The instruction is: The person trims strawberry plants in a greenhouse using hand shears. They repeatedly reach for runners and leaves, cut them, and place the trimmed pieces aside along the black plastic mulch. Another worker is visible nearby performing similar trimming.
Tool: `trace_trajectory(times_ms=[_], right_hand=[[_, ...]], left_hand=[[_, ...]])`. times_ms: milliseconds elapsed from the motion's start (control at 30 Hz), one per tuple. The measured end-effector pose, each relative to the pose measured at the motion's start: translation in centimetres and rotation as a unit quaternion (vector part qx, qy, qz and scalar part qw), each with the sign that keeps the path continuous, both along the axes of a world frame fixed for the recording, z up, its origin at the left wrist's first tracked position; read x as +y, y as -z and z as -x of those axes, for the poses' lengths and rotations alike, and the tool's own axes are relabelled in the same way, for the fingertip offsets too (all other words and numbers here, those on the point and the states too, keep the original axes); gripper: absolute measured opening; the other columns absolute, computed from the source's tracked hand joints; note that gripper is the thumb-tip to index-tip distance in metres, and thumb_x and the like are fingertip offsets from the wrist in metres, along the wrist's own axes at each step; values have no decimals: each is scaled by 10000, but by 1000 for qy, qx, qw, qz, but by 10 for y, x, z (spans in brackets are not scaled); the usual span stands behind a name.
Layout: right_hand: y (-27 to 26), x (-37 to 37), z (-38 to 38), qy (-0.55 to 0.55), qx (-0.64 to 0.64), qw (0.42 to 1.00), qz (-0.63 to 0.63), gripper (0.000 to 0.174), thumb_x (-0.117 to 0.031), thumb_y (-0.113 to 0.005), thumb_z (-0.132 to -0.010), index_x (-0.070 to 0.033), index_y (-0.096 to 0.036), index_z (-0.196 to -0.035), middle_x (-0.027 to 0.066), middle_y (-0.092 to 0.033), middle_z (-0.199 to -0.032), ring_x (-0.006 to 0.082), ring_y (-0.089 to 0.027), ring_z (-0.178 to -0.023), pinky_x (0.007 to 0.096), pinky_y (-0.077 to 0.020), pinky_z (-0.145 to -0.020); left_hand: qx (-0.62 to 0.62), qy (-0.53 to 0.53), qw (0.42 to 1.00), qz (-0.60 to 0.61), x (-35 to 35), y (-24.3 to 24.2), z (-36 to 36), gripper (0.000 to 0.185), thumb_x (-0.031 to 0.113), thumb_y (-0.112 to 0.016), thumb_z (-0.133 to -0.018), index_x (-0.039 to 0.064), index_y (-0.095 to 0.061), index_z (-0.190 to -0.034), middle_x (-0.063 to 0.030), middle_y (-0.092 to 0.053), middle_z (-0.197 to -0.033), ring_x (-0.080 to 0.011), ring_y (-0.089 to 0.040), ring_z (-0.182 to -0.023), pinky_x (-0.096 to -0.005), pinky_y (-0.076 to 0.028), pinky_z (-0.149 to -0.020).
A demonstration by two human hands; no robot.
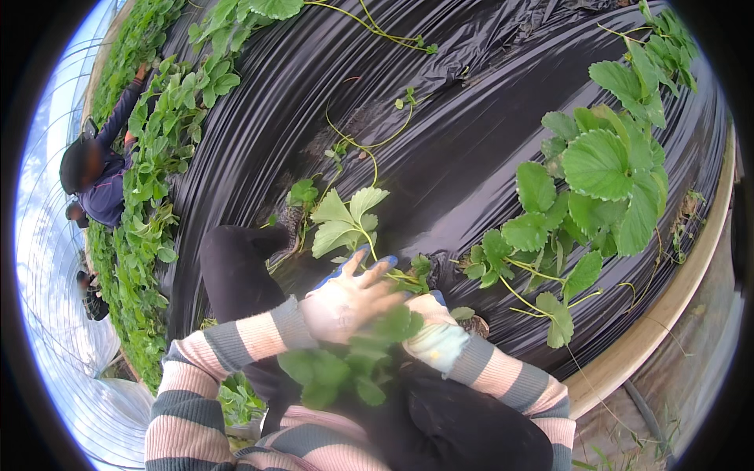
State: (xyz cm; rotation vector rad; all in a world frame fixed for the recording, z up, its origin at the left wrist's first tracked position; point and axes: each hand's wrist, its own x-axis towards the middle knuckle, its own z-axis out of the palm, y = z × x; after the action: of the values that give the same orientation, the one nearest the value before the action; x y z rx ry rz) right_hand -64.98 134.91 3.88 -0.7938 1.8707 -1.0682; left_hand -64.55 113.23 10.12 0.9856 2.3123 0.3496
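Observation:
My left hand, in a pale work glove with blue fingertips, reaches across the stems of a strawberry plant in front of me. My right hand, gloved alike, is close beside it on the right, its fingers partly behind leaves. Blurred green leaves hang below and between the hands, nearer to the camera. Small leaves and stems rise from a planting hole just beyond my right hand. Whether either hand grips a stem cannot be made out.
Black plastic mulch film covers the bed, with thin runners lying on it. A large strawberry plant stands at the right, near a pale curved bed edge. Leafy rows run along the left, where a person works.

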Motion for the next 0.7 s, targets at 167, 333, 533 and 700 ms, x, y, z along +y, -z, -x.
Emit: trace_trajectory(times_ms=[167,333,533,700], right_hand=[[12,18,10,-54,98,993,-37,132,-100,-515,-944,-79,-643,-922,107,-673,-786,288,-685,-707,395,-547,-622],[4,50,53,-59,-32,995,-74,183,-161,-598,-949,-95,-627,-1118,173,-694,-911,354,-692,-853,430,-555,-746],[-75,99,89,195,-428,881,48,120,-127,-670,-889,-15,-650,-924,119,-711,-874,250,-692,-820,348,-542,-702],[-122,169,118,412,-170,839,314,235,-268,-711,-903,-47,-632,-879,177,-686,-763,259,-659,-727,434,-532,-742]], left_hand=[[14,-14,999,-43,-2,-2,-1,676,402,-654,-805,149,-526,-1419,-120,-539,-1406,-384,-326,-1476,-697,-207,-1174],[-32,0,999,30,-1,1,0,887,503,-762,-698,158,-505,-1473,-102,-501,-1470,-361,-278,-1513,-696,-156,-1191],[-45,-1,999,18,-2,1,1,803,528,-690,-769,155,-512,-1458,-104,-489,-1480,-369,-278,-1509,-692,-173,-1184],[-24,36,998,37,8,-12,6,643,519,-636,-829,91,-616,-1308,-147,-520,-1428,-424,-366,-1432,-607,-332,-1116]])
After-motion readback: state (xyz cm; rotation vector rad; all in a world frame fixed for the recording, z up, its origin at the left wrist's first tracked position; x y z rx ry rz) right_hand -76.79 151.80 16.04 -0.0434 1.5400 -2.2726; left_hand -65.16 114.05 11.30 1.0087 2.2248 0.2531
